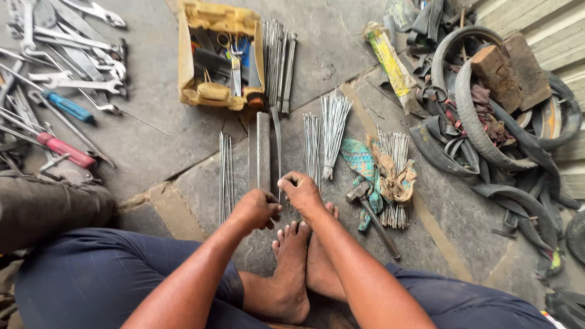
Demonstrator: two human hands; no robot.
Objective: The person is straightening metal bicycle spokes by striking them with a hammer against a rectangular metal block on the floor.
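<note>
Steel spoke (279,146) pinched in right hand (301,192); left hand (256,209) fisted beside flat bar (262,152)

I see flat grey metal bar (262,149) lying lengthwise at frame centre on stone floor; thin grey blade (277,143) just beside it, right, near end pinched.

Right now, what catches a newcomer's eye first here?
The two hands at centre: the left hand and right hand, both closed in a grip on a thin metal rod above the bare feet. Around them lie spoke bundles, a yellow tool tray and old tyres at right.
</note>
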